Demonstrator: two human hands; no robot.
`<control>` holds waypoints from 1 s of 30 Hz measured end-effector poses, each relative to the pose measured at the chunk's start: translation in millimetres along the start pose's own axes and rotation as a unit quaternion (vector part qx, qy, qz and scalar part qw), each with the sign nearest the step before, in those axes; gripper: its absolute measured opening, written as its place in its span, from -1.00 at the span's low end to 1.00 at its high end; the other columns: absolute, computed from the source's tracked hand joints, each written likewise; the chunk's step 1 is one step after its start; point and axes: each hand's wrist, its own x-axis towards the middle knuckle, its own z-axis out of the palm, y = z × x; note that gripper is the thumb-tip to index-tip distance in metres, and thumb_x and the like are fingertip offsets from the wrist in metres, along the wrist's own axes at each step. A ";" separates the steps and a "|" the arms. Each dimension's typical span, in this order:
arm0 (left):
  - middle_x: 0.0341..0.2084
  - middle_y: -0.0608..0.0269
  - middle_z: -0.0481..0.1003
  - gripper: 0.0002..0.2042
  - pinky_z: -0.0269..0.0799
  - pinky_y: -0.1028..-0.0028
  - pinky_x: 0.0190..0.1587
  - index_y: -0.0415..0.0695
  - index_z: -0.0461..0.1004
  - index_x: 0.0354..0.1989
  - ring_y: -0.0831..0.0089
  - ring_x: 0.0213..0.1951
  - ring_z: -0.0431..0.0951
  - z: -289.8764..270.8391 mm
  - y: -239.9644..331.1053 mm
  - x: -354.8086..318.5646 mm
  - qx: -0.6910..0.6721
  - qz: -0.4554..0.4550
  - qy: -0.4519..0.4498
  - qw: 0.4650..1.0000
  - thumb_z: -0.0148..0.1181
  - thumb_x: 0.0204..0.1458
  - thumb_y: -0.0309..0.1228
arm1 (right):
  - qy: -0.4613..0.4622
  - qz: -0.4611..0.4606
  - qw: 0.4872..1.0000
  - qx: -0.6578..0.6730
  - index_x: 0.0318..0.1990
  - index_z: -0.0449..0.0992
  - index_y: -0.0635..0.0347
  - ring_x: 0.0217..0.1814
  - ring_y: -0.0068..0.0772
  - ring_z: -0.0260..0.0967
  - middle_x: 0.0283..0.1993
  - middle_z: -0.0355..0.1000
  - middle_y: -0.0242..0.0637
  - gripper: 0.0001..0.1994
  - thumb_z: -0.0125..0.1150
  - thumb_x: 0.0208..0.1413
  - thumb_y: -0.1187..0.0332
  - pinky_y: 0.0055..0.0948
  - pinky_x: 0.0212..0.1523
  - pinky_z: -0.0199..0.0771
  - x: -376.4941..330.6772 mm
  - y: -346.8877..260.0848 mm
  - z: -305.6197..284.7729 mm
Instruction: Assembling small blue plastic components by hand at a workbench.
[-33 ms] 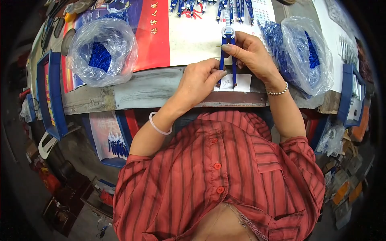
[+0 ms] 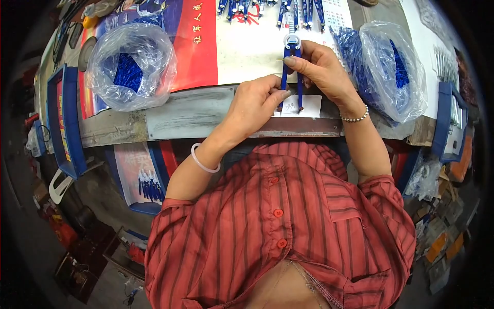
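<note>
The compass (image 2: 292, 67) is part hidden: the right hand (image 2: 321, 69) covers the upper part of its right leg, and the left hand's (image 2: 257, 103) thumb hides the lower end of its left leg. What the tips touch is too small to tell. The paper slip (image 2: 301, 105) under them is part covered by both hands. The row of compasses (image 2: 272, 9) at the top is cut off by the picture's edge. The blue pieces inside the left bag (image 2: 131, 64) and the right bag (image 2: 393, 69) blur behind the plastic; their kind cannot be told. The metal parts (image 2: 443, 62) at far right are too small and bent by the lens to make out.
</note>
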 end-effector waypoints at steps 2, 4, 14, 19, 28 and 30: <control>-0.66 0.30 0.45 -0.85 0.29 0.57 -0.58 -0.26 0.47 -0.26 0.64 -0.66 0.36 -0.5 0.1 0.1 0.000 0.002 0.002 1.000 0.13 0.06 -0.44 | -0.003 0.006 1.000 -0.007 -0.28 0.47 0.20 -0.62 -0.81 0.17 -0.50 0.37 -0.51 -0.77 0.23 0.07 0.22 -0.77 -0.65 0.17 0.0 -0.9 -0.3; -0.66 0.30 0.45 -0.85 0.29 0.57 -0.58 -0.26 0.47 -0.26 0.63 -0.66 0.36 -0.9 -0.1 0.4 0.001 0.005 0.004 1.000 0.13 0.06 -0.44 | -0.005 0.011 1.000 -0.014 -0.21 0.47 0.22 -0.59 -0.83 0.17 -0.49 0.32 -0.57 -0.74 0.23 0.07 0.22 -0.78 -0.62 0.19 0.3 -1.1 -0.7; -0.66 0.10 0.47 -0.87 0.33 0.45 -0.54 -0.29 0.47 -0.36 0.44 -0.62 0.47 -2.7 12.6 -4.7 -0.033 0.017 0.029 0.999 0.16 -0.01 -0.47 | 0.005 -0.001 1.000 -0.009 -0.15 0.43 0.27 -0.59 -0.78 0.20 -0.43 0.37 -0.48 -0.74 0.21 0.07 0.31 -0.73 -0.61 0.23 -6.5 -12.0 -1.9; -0.59 0.39 0.42 -0.84 0.22 0.68 -0.58 -0.29 0.44 -0.22 0.76 -0.60 0.32 -18.9 36.8 -40.5 -0.171 -0.056 -0.042 0.983 0.07 0.10 -0.46 | -0.058 0.084 0.989 0.107 -0.26 0.37 0.27 -0.60 -0.62 0.35 -0.49 0.36 -0.41 -0.84 0.20 0.03 0.48 -0.67 -0.59 0.34 -56.2 -38.5 8.0; -0.54 0.45 0.40 -0.83 0.10 0.74 -0.56 -0.30 0.41 -0.18 0.82 -0.57 0.26 -21.1 55.3 -87.2 -0.227 -0.115 -0.127 0.959 0.03 0.14 -0.45 | -0.085 0.124 0.963 0.224 -0.28 0.35 0.28 -0.58 -0.67 0.34 -0.43 0.36 -0.39 -0.88 0.16 0.09 0.49 -0.72 -0.58 0.32 -113.1 -28.9 39.7; -0.55 0.45 0.40 -0.83 0.08 0.74 -0.56 -0.30 0.41 -0.18 0.82 -0.57 0.25 -18.3 53.7 -90.3 -0.234 -0.130 -0.136 0.954 0.04 0.15 -0.45 | -0.079 0.106 0.963 0.234 -0.28 0.35 0.28 -0.59 -0.70 0.32 -0.45 0.35 -0.41 -0.88 0.10 0.16 0.42 -0.73 -0.59 0.29 -116.2 -28.2 43.8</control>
